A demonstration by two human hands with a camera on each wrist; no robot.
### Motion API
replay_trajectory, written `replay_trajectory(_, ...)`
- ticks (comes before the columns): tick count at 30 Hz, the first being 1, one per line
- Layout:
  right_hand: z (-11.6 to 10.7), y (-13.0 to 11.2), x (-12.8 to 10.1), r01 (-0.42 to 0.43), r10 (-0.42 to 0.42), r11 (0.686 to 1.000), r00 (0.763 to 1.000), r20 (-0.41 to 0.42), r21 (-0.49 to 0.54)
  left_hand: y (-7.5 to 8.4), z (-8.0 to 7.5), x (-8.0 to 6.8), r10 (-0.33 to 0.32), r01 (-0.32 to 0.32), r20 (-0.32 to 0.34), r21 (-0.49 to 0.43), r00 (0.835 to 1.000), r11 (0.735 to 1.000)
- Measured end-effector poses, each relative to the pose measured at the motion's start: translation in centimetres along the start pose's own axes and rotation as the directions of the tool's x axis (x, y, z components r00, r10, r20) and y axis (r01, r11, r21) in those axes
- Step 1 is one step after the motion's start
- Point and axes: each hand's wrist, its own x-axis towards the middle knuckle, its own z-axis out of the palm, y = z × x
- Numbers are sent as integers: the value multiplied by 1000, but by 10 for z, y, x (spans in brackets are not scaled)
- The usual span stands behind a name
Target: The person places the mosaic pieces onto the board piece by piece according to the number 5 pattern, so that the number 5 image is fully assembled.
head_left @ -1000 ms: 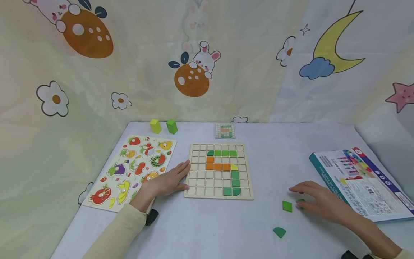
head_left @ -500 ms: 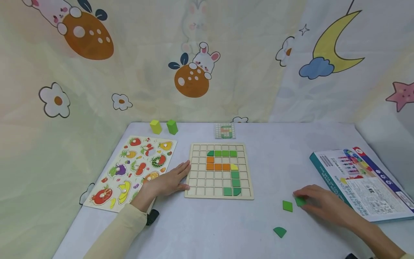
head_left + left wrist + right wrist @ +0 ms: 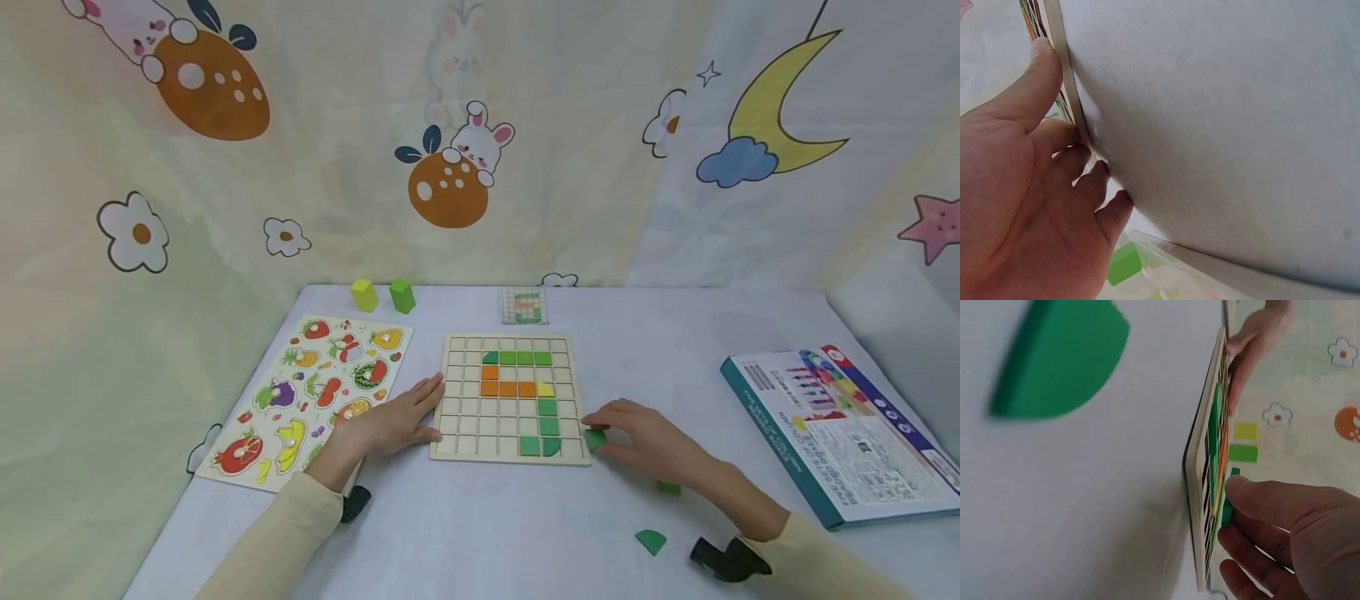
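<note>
Midway on the table lies a wooden grid board (image 3: 468,421) with green, orange and yellow tiles set in its cells. Against the board's left edge rests my left hand (image 3: 393,421); the left wrist view shows the thumb and fingertips touching the rim (image 3: 1072,81). My right hand (image 3: 656,437) pinches a green tile (image 3: 596,439) between thumb and fingers beside the board's right edge. The right wrist view shows this tile (image 3: 1229,512) edge-on, so its outline is unclear. Below the right forearm sit a partly covered green square tile (image 3: 669,488) and a green quarter-circle tile (image 3: 651,542).
A fruit puzzle board (image 3: 300,400) lies on the left, partly under the left arm. Yellow (image 3: 364,296) and green blocks (image 3: 402,296) stand behind it. A small pattern card (image 3: 525,306) is at the back. A flat box (image 3: 847,433) lies at right.
My right hand has picked up the green tile near the box and carried it left to the board's right edge. The left hand has stayed at the board.
</note>
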Motion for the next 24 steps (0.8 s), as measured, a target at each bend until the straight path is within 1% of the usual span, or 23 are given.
replay_trajectory(5,17,-28,34,81,-82,997,995,55,19,-1,2,0,-4,4,-4,1,1000,1000)
replay_trajectory(10,33,-52,59,153,-153,988,987,53,14,-2,2,1,-4,4,-6,-1,1000,1000)
replay_trajectory(12,38,-58,65,167,-167,986,985,51,16,-2,2,1,1,-1,-7,-5,1000,1000)
replay_trajectory(17,49,-68,74,178,-178,984,983,53,-2,-2,2,2,-6,6,0,2,1000,1000)
replay_trajectory(24,54,-72,75,185,-184,982,983,24,-42,-1,2,1,-7,7,-1,-1,1000,1000)
